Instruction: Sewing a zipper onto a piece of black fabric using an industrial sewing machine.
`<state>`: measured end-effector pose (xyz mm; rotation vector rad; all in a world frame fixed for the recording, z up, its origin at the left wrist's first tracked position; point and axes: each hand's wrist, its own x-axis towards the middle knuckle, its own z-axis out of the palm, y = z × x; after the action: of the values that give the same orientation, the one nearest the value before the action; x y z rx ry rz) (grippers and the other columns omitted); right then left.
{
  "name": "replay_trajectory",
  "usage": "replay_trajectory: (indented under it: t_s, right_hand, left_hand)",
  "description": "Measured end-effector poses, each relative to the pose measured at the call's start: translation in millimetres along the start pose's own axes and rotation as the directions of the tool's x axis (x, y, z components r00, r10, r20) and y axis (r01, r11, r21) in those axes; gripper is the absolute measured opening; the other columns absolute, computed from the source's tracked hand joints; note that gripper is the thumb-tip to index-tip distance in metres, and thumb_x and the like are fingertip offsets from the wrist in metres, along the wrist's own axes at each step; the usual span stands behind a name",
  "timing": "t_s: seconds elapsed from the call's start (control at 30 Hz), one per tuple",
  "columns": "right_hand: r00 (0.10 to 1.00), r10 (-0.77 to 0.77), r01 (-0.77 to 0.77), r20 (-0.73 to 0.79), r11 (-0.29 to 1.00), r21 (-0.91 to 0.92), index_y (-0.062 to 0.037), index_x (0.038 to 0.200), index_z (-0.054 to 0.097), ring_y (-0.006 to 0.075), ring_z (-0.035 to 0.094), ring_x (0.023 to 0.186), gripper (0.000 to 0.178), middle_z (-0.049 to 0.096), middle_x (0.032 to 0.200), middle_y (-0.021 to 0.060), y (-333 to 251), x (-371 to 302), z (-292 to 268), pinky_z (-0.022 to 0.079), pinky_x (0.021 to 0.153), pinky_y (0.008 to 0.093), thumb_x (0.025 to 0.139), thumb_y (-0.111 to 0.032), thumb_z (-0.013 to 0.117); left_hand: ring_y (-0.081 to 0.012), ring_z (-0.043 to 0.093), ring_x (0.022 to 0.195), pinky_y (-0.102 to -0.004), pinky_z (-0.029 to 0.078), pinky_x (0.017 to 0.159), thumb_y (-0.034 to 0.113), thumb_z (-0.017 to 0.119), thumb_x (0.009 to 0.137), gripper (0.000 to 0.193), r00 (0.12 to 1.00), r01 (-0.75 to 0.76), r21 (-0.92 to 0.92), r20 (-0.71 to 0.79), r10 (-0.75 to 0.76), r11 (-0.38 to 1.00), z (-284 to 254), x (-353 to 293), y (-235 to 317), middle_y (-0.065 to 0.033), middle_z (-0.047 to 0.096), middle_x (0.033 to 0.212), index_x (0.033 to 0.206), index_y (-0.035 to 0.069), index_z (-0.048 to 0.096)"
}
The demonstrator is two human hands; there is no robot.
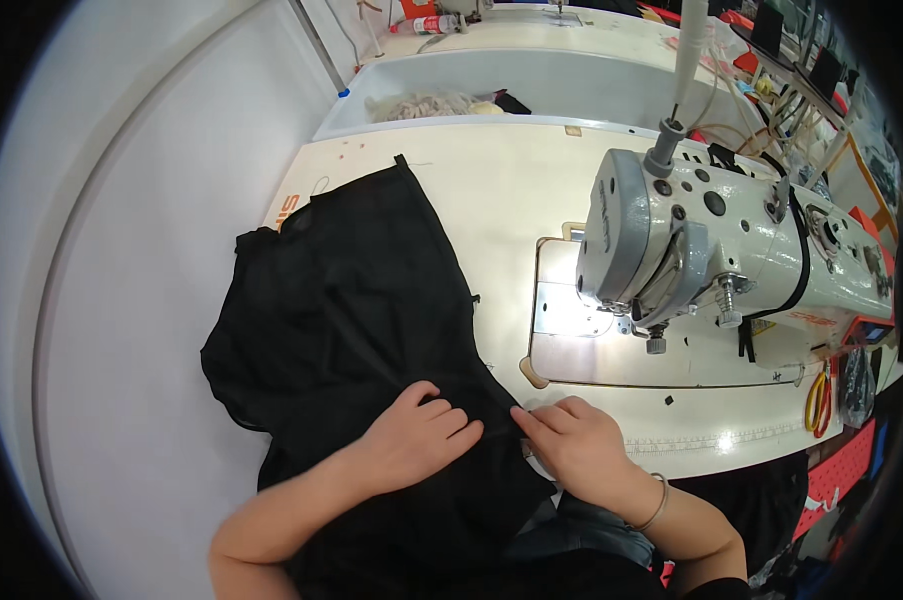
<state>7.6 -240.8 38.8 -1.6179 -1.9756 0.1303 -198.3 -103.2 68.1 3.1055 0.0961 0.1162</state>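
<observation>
A black garment (342,300) lies spread over the left part of the sewing table (512,190) and runs down over its front edge toward my lap. On top of its lower middle rests my left hand (422,435), palm down, fingers slightly bent and apart. My right hand (577,445) is at the garment's right edge, with the fabric's border between its fingertips; the thumb is partly hidden. A white industrial sewing machine (742,240) stands to the right, its lit needle plate (569,308) apart from the cloth.
A white wall panel (152,300) borders the left side. Behind the table is a pale trough (592,85) with crumpled light fabric (427,106). Scissors with orange-yellow handles (819,402) lie at the right. A measuring scale runs along the table's front edge, and a bottle (427,24) lies far back.
</observation>
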Motion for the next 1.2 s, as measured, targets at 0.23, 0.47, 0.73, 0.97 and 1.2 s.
replay_trajectory:
  t_s: [0.23,0.47,0.73,0.97,1.2]
  right_hand:
    - [0.973,0.231,-0.226,-0.006,0.956,0.187,-0.0048,0.090,0.071,0.0228,0.059,0.058,0.014,0.063,0.066,0.0082,15.9,5.0,-7.6,0.047,0.056,0.0330,0.080,-0.014,0.069]
    - [0.777,0.540,-0.627,0.324,0.618,0.474,0.0025,0.089,0.068,0.0066,0.047,0.052,0.020,0.059,0.059,0.0035,20.0,5.0,-22.6,0.038,0.050,0.0253,0.088,-0.017,0.065]
    - [0.780,0.541,-0.592,0.314,0.477,0.650,-0.0008,0.096,0.068,0.0177,0.052,0.053,0.021,0.062,0.066,0.0116,9.6,3.3,-17.7,0.042,0.054,0.0292,0.086,-0.019,0.067]
    - [0.885,0.456,-0.456,0.092,0.812,0.365,-0.0004,0.091,0.069,0.0207,0.058,0.058,0.016,0.065,0.072,0.0116,1.6,10.9,-24.2,0.045,0.056,0.0311,0.081,-0.013,0.070]
    - [0.948,0.318,-0.317,0.006,0.942,0.113,-0.0035,0.067,0.060,0.0303,0.055,0.055,0.022,0.054,0.058,0.0111,-14.2,18.2,-24.7,0.042,0.051,0.0394,0.081,-0.018,0.068]
  left_hand:
    - [-0.0180,0.062,0.077,-0.0401,0.041,0.072,0.012,0.056,0.077,0.007,0.966,0.014,0.697,0.176,-0.190,0.717,-99.9,55.8,-132.6,-0.0014,0.064,0.077,0.078,0.015,0.061]
    - [-0.0244,0.055,0.072,-0.0386,0.040,0.058,0.019,0.069,0.067,0.018,0.898,0.214,0.176,-0.422,-0.123,0.961,-55.3,72.3,-49.9,-0.0057,0.055,0.074,0.078,0.011,0.057]
    - [-0.0266,0.062,0.071,-0.0341,0.051,0.062,0.012,0.075,0.073,0.018,0.746,0.245,-0.547,-0.421,-0.516,0.800,28.2,58.2,46.5,-0.0081,0.062,0.075,0.085,0.004,0.063]
    - [-0.0274,0.061,0.070,-0.0350,0.050,0.062,0.002,0.068,0.076,0.011,0.774,0.188,-0.614,-0.388,-0.500,0.767,15.5,53.8,38.3,-0.0091,0.061,0.076,0.086,0.003,0.063]
    - [-0.0273,0.060,0.068,-0.0369,0.048,0.061,0.005,0.067,0.074,0.009,0.715,0.337,-0.575,-0.359,-0.600,0.746,11.7,60.3,12.8,-0.0094,0.059,0.072,0.076,0.003,0.059]
